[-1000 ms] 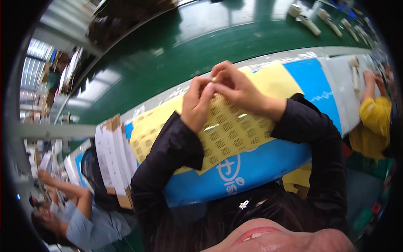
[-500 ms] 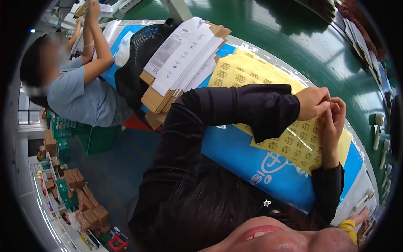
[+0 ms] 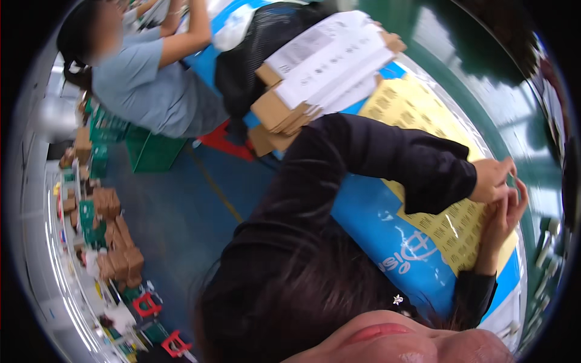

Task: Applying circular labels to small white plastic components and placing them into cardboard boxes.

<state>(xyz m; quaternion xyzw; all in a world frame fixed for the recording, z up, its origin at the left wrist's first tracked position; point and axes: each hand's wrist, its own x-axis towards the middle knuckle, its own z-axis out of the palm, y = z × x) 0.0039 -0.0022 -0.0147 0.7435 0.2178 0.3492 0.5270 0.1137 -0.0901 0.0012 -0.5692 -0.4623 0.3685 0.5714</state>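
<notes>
My left hand (image 3: 489, 180) and my right hand (image 3: 503, 218) meet fingertip to fingertip above the right end of the table. Both sets of fingers are pinched; whatever they hold, if anything, is too small and blurred to name. Beneath them lie overlapping yellow sheets (image 3: 457, 233) with rows of small dark print. The sheets rest on a blue table cover (image 3: 366, 209) with white lettering, under clear plastic. My black left sleeve hides part of the sheets.
A stack of flat brown cartons (image 3: 284, 112) with white printed faces (image 3: 333, 54) sits left of the sheets. Beyond it are a black mesh chair back (image 3: 266, 42) and a co-worker in a blue shirt (image 3: 151, 91). Green crates (image 3: 151, 148) and brown boxes (image 3: 121, 254) line the floor and shelves.
The whole view has swung, so cartons, sheets and co-worker appear farther right, the cartons and co-worker also higher. My hands remain pinched together, with the fingers slightly shifted.
</notes>
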